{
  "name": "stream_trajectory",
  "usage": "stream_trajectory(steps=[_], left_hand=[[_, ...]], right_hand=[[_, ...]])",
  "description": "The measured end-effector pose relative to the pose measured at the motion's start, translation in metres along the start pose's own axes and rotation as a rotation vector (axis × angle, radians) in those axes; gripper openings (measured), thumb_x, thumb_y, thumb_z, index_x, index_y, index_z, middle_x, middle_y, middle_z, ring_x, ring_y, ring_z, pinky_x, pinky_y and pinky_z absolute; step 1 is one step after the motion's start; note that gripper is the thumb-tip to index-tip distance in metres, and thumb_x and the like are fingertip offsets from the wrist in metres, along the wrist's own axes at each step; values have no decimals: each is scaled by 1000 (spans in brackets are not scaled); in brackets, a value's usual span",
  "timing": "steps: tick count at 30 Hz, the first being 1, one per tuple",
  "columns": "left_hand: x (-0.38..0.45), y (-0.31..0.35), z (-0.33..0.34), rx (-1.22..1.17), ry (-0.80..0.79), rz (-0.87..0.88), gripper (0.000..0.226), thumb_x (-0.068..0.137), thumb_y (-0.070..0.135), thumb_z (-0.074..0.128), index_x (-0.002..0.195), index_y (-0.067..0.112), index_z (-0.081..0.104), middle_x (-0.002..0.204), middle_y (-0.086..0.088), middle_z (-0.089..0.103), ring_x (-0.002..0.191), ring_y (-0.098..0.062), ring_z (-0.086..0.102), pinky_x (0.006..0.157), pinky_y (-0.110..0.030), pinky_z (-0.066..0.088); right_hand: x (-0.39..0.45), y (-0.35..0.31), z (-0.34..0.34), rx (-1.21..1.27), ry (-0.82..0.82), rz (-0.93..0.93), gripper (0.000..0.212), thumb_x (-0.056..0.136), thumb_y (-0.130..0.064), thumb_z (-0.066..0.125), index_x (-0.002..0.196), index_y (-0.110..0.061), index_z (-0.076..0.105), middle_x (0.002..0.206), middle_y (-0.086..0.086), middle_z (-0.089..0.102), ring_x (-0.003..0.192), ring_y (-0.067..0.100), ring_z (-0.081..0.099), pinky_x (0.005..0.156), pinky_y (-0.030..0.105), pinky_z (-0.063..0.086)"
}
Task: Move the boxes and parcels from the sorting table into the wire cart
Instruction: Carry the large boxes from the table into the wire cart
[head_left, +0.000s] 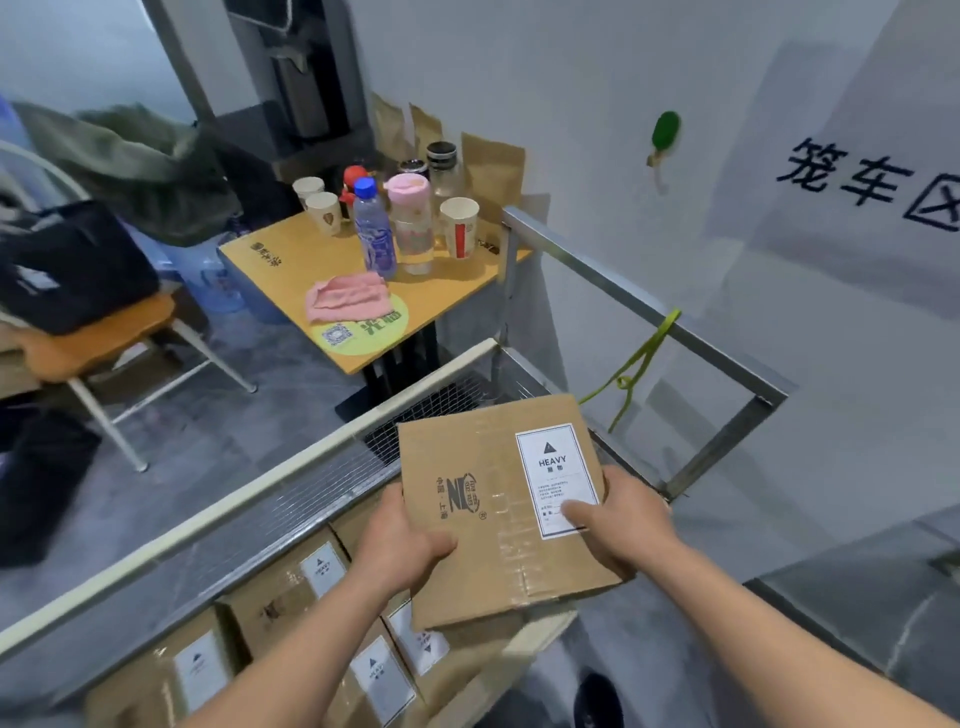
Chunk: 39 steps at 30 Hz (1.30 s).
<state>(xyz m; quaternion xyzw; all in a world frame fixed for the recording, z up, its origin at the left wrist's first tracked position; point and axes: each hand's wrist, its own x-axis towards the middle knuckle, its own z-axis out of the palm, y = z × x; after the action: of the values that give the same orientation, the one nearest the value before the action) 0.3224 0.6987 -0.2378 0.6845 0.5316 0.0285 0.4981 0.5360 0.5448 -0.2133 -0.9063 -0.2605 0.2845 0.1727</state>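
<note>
Wire cart (644, 312) is already holding labelled boxes (291, 592) along its near side. HEAVY-labelled box (498, 499) is hovering over the open far end, probably bound there. Left hand (405, 540) and right hand (623, 519) are clamping opposite edges, thumbs on top, likely for its weight.

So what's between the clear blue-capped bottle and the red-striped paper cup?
A clear tumbler with a pink lid stands between the bottle and the cup, per the head view.
</note>
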Motion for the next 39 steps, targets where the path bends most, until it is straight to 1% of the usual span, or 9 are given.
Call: stream_trajectory(steps=[7, 11, 14, 17, 19, 25, 31, 35, 39], left_hand=[[45, -8, 34, -75, 80, -125, 61, 74, 13, 83, 122, 21, 45, 98, 12, 62, 82, 2, 56, 59, -14, 41], [83, -26, 81, -116, 86, -241, 60, 72, 14, 83, 122, 21, 50, 111, 2, 68, 98, -15, 65, 87, -36, 57], [109, -38, 117, -122, 46, -291, 58, 75, 10, 79, 122, 21, 47, 110, 3, 65, 97, -16, 62, 80, -32, 55], [135, -53, 154, -139, 7, -320, 58, 76, 12, 77, 124, 23, 46, 114, 4, 63, 105, -20, 60, 90, -34, 52], [147, -64, 177, -170, -21, -325, 57, 81, 9, 74, 127, 23, 45, 112, 7, 60, 103, -15, 58, 87, -28, 48], [175, -94, 230, -124, -151, -438, 41, 92, 13, 65, 117, 28, 37, 117, 0, 63, 108, -22, 61, 96, -39, 52], [187, -110, 255, -95, -175, -422, 49, 93, 14, 65, 131, 25, 37, 107, 8, 58, 101, -17, 58, 91, -34, 50], [200, -116, 262, -118, -171, -417, 48, 94, 13, 65, 130, 29, 38, 104, 12, 53, 99, -13, 52, 86, -27, 43], [215, -121, 261, -127, -169, -442, 55, 91, 13, 68, 139, 20, 41, 125, 2, 62, 104, -16, 55, 91, -26, 45]], right_hand=[[102, -6, 17, -78, -119, -121, 37, 80, -43, 69, 114, -28, 61, 113, -7, 73, 98, 22, 67, 85, 40, 55], [162, 13, 36, -116, -192, -132, 31, 82, -38, 70, 109, -27, 59, 113, -6, 72, 94, 19, 64, 74, 32, 49], [196, 37, 51, -168, -200, -128, 33, 85, -35, 71, 113, -23, 59, 116, -3, 72, 101, 23, 65, 71, 30, 41], [225, 66, 74, -209, -208, -112, 40, 85, -32, 72, 120, -19, 57, 119, 1, 71, 107, 28, 65, 72, 32, 42], [239, 86, 88, -223, -226, -89, 47, 86, -29, 73, 126, -17, 53, 121, 4, 70, 109, 32, 65, 72, 33, 40], [266, 131, 123, -287, -255, -33, 44, 87, -28, 72, 123, -18, 48, 109, 3, 68, 98, 32, 65, 70, 34, 42], [285, 152, 145, -309, -263, -15, 40, 90, -28, 70, 121, -18, 48, 94, -3, 59, 77, 23, 53, 63, 34, 39], [302, 156, 156, -316, -266, -28, 36, 92, -32, 68, 119, -19, 49, 90, -6, 58, 70, 17, 52, 54, 29, 34], [318, 154, 165, -315, -284, -45, 36, 90, -35, 69, 117, -21, 51, 96, -4, 64, 81, 25, 60, 69, 37, 50]])
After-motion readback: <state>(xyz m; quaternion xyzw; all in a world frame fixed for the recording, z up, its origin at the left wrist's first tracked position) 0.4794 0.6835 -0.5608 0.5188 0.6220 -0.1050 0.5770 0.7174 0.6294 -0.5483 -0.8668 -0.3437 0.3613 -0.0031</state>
